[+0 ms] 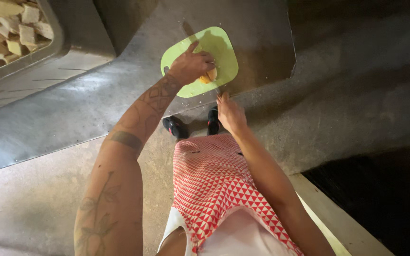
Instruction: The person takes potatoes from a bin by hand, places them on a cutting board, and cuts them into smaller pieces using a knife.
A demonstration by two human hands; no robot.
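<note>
Hands at work on a green cutting board, seen from above on a grey metal worktop. Left hand pressed down on a small orange-yellow piece of food near the board's lower edge, fingers curled over it in a closed grip, index finger stretched toward the board's middle. Right hand just below the board's near edge, fingers wrapped shut around a knife handle hidden inside the fist. Thin blade barely visible, running up from that hand toward the food; contact between blade and food too dim to tell. Left forearm tattooed, crossing diagonally from lower left. Board lying flat, rounded at the corners, partly in the shadow of the left hand. Metal tray at upper left, well apart from the board, filled with pale cut chunks. Red-and-white triangle-patterned apron below the hands. Two dark shoes with red trim on the concrete floor, just under the worktop's edge. Right side of the scene in deep shadow, pale ledge at lower right.
</note>
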